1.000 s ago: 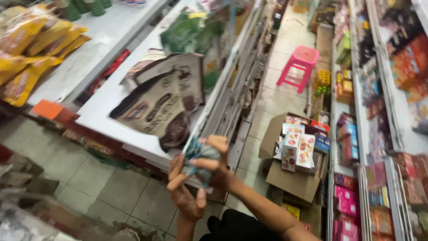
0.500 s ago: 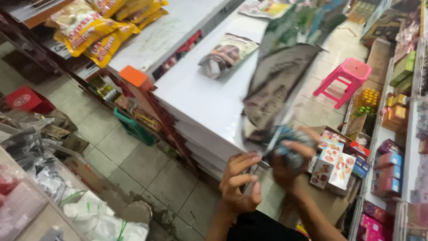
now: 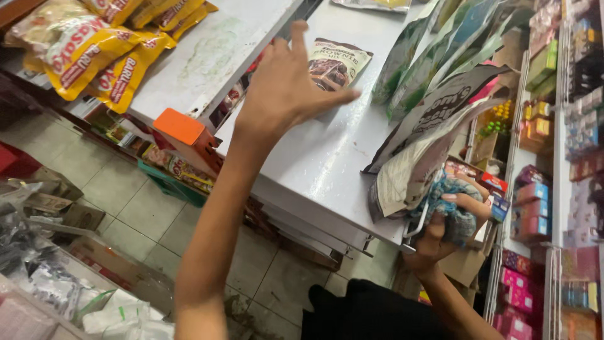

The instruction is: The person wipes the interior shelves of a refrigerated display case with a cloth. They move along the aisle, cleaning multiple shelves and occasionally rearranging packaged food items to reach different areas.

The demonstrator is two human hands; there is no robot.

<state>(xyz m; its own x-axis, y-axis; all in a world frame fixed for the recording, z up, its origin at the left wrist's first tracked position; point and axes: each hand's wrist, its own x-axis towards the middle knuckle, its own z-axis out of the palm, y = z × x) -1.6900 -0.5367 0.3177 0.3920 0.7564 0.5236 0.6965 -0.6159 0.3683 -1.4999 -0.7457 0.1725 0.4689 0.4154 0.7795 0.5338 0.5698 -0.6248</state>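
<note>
My left hand (image 3: pixel 286 88) reaches up over the white shelf top (image 3: pixel 314 170), fingers spread, its fingertips touching a brown brownie-mix pouch (image 3: pixel 336 63) that lies flat there. My right hand (image 3: pixel 450 223) is at the shelf's front right corner, closed around a crumpled blue-green cloth (image 3: pixel 450 201). Right above that hand stands a row of upright pouches: dark brown and grey ones (image 3: pixel 428 138) in front, green ones (image 3: pixel 428 56) behind.
A second white shelf (image 3: pixel 214 50) at upper left carries yellow snack bags (image 3: pixel 100 44). An orange box (image 3: pixel 182 129) juts out between the shelves. Racks of colourful boxes (image 3: pixel 553 189) line the right aisle. Plastic-wrapped goods (image 3: pixel 63 283) lie at lower left on the tiled floor.
My left hand has left the cloth near the shelf edge and stretched up and forward onto the shelf to the brown pouch. My right hand stays on the cloth.
</note>
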